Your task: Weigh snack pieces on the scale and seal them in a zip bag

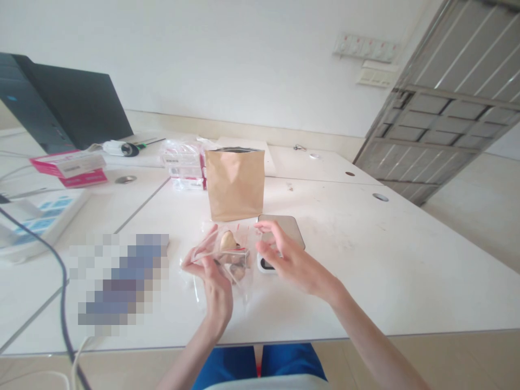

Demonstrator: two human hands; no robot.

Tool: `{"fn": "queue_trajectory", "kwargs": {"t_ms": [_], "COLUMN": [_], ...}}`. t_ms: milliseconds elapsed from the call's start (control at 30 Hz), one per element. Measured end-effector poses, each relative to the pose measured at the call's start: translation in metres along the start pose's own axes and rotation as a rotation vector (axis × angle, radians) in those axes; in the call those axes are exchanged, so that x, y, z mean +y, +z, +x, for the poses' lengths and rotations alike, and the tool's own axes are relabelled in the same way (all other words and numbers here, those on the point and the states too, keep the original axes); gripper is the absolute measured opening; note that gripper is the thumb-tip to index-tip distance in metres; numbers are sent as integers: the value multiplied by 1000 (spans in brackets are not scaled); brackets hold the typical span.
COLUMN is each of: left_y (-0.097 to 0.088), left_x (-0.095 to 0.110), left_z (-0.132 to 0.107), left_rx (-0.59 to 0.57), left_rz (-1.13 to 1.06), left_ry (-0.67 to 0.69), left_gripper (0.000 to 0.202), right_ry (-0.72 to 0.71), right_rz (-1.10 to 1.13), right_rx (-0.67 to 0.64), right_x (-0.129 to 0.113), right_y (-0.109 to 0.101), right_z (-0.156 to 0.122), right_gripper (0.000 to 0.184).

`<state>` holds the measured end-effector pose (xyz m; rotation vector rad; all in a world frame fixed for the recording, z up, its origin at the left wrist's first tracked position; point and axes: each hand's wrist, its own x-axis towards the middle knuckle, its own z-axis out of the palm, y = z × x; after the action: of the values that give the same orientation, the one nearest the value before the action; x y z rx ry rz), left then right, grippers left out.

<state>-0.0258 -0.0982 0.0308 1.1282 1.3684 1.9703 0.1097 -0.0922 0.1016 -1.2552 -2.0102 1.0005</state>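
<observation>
My left hand (215,287) grips a clear plastic bag (246,279) by its left side, thumb in front and fingers behind. Inside the bag lie several pale and brownish pieces (229,242), whose kind I cannot make out. My right hand (290,260) is at the bag's right edge with thumb and fingers apart; whether a fingertip touches the plastic is unclear. Under that hand, partly covered, sits a small digital scale (290,226) with a metal plate. Just behind the bag stands an upright brown paper pouch (235,184), its top slightly parted.
Pink-and-white boxes (184,162) in plastic wrap stand behind the pouch, with more boxes (81,168) farther left. A black computer case (77,103), a power strip (44,222) and a dark cable (60,265) occupy the left. A blurred-out item (125,281) lies beside my left hand.
</observation>
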Motion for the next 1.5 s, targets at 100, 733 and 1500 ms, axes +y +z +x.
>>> {"fn": "queue_trajectory", "kwargs": {"t_ms": [100,733,1500], "left_y": [5,-25,-26], "left_x": [-9,-13,1], "left_z": [-10,13,30], "left_rx": [35,-255,-359], "left_rz": [-41,-14,207], "left_ry": [-38,-89,436], "left_gripper": [53,30,18], "right_ry": [31,-39,-266], "right_rz": [36,535,26], "right_rx": [6,356,109], "right_x": [-2,37,21], "right_y": [10,21,-18], "right_z": [-7,-11,-13], "right_gripper": [56,28,21]}}
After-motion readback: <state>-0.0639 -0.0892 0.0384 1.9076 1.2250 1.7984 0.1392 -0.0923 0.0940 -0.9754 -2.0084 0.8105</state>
